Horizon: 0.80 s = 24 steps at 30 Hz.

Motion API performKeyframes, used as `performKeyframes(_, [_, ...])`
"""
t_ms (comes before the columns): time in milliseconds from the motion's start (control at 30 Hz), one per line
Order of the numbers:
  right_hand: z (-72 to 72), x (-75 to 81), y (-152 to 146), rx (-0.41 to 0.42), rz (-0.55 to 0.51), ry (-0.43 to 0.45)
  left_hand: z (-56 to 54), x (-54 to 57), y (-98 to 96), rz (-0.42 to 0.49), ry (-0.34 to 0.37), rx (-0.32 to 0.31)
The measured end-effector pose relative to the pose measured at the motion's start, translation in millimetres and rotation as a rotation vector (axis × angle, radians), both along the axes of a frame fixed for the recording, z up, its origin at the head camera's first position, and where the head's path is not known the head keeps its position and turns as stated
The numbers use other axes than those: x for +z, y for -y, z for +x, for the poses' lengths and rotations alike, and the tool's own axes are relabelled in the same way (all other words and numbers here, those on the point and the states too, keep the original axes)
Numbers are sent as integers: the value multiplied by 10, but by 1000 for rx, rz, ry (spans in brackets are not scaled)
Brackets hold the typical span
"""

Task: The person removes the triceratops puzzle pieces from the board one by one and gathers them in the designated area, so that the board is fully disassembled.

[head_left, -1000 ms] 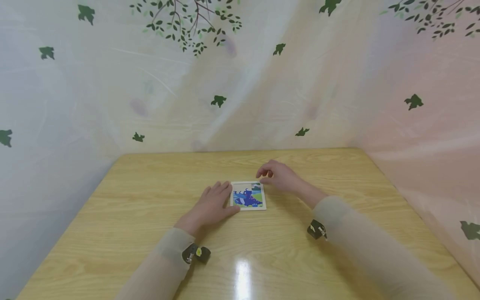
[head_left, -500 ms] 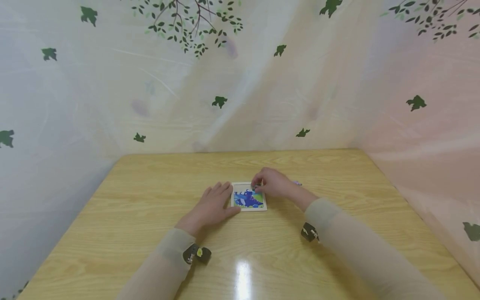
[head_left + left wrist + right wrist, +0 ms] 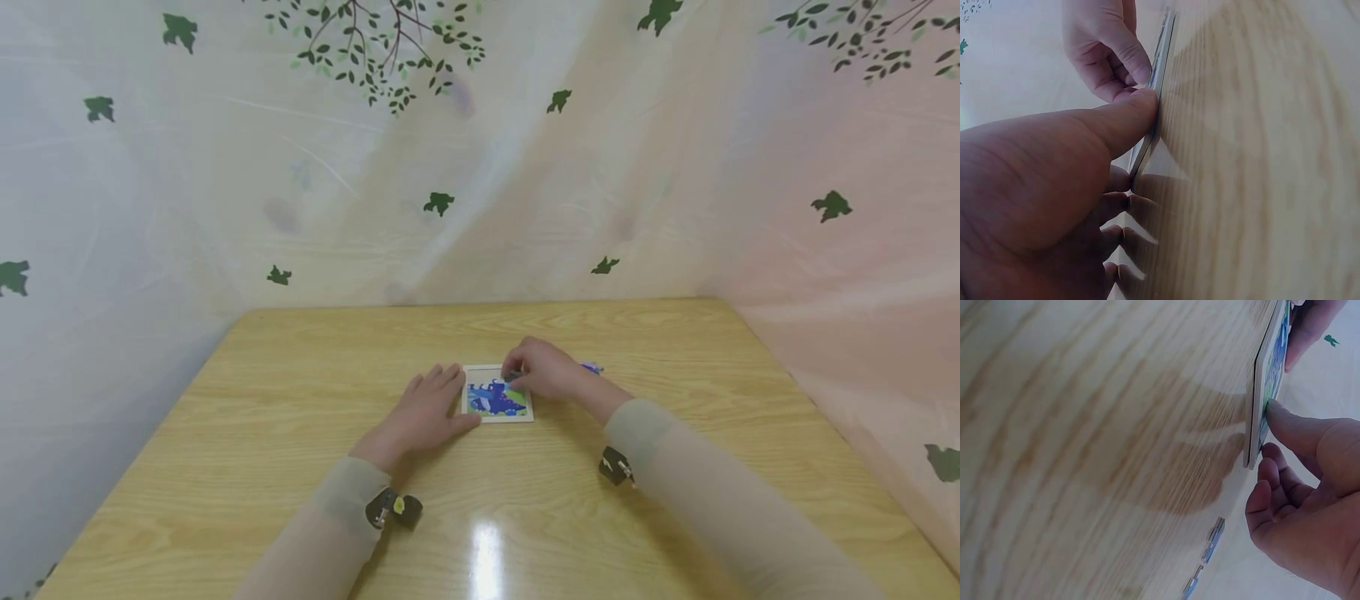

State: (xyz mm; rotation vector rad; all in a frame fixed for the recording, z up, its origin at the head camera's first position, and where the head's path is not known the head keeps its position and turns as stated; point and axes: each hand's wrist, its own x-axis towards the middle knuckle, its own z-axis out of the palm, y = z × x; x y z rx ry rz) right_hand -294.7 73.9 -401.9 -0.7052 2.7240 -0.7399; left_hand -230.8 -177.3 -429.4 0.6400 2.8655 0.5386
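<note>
A small jigsaw puzzle (image 3: 495, 400) in a white frame lies flat on the table, showing a blue dinosaur on green. Along its left side my left hand (image 3: 416, 414) is spread, fingers fairly straight against the frame edge and thumb at the near left corner. Over the far right corner, my right hand (image 3: 546, 368) pinches a dark green puzzle piece (image 3: 513, 376) between thumb and fingers. The right wrist view has the right thumb (image 3: 1285, 422) at the board's surface; that hand's fingers partly hide the piece and the corner.
Beyond the right wrist lies a loose purple-blue puzzle piece (image 3: 592, 367). Two loose pieces, one a blue-edged piece (image 3: 1213, 540), show on the table in the right wrist view. A patterned curtain (image 3: 480, 208) hangs behind the wooden table (image 3: 300, 375).
My right hand has moved left and nearer from beside the far right corner onto it, and now pinches the dark green piece. The loose purple piece has come into view. My left hand stays put.
</note>
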Motion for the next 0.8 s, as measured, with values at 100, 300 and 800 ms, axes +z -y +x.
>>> performKeyframes(100, [-5, -9, 11, -5, -6, -12, 0, -6, 9, 4, -1, -2])
performKeyframes(300, [15, 4, 16, 9, -15, -24, -5, -17, 22, 0, -5, -6])
performKeyframes(800, [-5, -21, -4, -19, -84, 1, -36, -9, 40, 12, 5, -10])
